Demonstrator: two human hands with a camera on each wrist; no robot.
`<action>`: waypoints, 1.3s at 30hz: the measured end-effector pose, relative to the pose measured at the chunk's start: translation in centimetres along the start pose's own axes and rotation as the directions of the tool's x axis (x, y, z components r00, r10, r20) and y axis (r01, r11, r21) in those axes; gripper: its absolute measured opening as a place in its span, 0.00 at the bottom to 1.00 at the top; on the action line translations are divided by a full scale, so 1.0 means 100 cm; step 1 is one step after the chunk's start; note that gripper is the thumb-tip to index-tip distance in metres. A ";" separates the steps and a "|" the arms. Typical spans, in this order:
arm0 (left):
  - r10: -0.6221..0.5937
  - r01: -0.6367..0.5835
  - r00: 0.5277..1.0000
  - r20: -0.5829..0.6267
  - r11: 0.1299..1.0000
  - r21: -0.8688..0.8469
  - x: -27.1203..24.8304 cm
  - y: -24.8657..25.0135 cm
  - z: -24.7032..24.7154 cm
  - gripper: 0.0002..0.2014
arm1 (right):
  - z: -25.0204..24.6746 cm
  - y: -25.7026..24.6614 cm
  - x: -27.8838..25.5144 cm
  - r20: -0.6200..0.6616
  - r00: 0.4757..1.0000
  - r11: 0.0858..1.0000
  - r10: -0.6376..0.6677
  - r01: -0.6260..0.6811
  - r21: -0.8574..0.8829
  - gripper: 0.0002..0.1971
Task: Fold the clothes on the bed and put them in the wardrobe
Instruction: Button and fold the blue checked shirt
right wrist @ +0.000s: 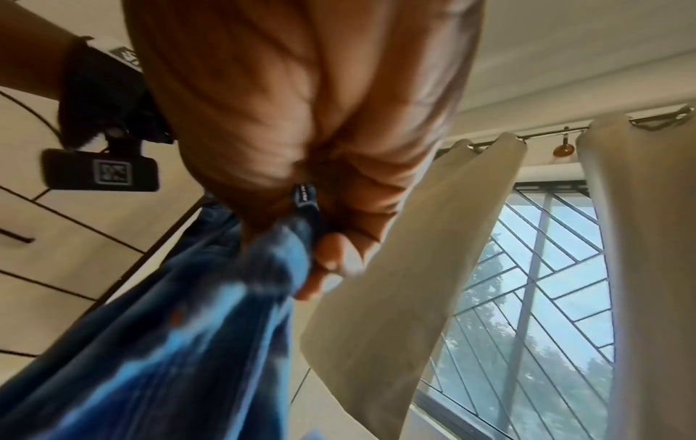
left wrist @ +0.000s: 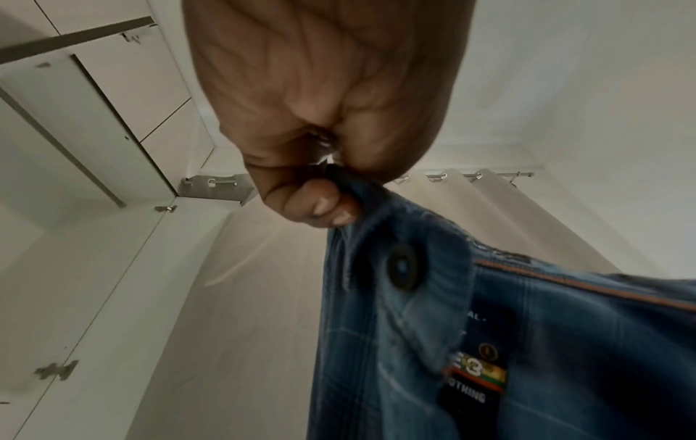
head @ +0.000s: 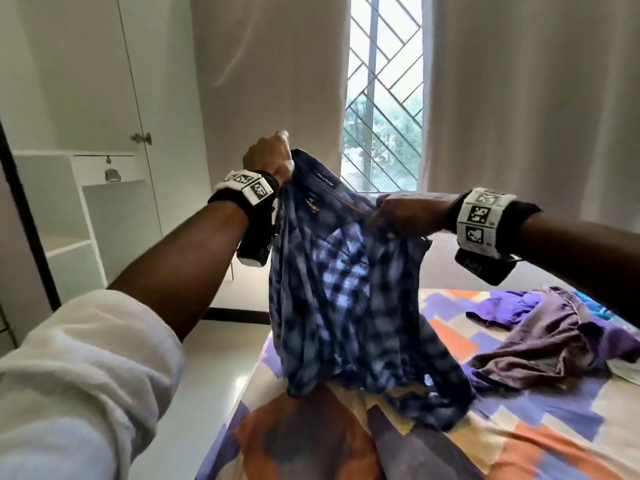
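I have the blue-and-navy checked cotton shirt [head: 346, 289] lifted off the bed with the orange, purple and cream patchwork sheet [head: 519, 427], its tail trailing on the sheet. My left hand [head: 268, 157] is clenched on the collar end, raised higher; my right hand [head: 405, 211] pinches the fabric further along the neckline, lower. I judge I am holding it by the top so that it hangs open and the front can be found before it is laid flat for folding; that step has not begun.

The left wrist view shows what the head view cannot: the thumb [left wrist: 324, 205] pressing the collar edge just above a dark round button [left wrist: 403, 266], and the woven neck label [left wrist: 476, 375]. The right wrist view shows the fingers [right wrist: 331, 262] wrapped round a bunched fold, though the cloth below is blurred.

Only the head view shows the rest: a crumpled brownish-purple garment [head: 540, 337] and a violet one [head: 502, 306] on the sheet, and the white wardrobe [head: 90, 109] at left, its doors shut.
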State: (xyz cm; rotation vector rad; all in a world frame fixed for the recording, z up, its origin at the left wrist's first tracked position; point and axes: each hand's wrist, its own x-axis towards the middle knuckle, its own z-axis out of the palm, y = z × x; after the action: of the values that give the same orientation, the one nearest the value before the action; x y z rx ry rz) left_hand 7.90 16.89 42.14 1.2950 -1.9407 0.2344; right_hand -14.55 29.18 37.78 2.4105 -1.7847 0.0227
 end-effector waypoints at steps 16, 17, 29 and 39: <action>0.226 -0.251 0.797 0.560 0.967 -0.034 -0.069 0.030 0.037 0.10 | -0.017 0.039 0.007 -0.274 0.757 0.779 0.593 -0.625 -0.041 0.11; 0.206 -0.133 0.786 0.583 0.977 -0.165 -0.065 0.029 0.037 0.10 | -0.017 0.040 0.007 -0.210 0.766 0.791 0.608 -0.606 0.082 0.10; 0.284 -0.051 0.921 0.265 0.766 -0.641 -0.027 0.012 0.020 0.04 | -0.031 0.056 -0.015 -0.538 0.666 0.846 0.517 -0.492 0.203 0.09; 0.154 -0.197 0.979 -0.136 0.508 -0.839 0.026 0.056 -0.035 0.17 | -0.108 0.038 0.000 -0.897 0.230 0.925 0.377 -0.146 0.351 0.10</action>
State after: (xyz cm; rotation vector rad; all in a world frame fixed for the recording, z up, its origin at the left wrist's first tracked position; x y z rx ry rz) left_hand 4.38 19.49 47.74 0.4055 -1.7443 -0.5588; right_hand -17.34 29.43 48.90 1.3760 -1.4472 1.4481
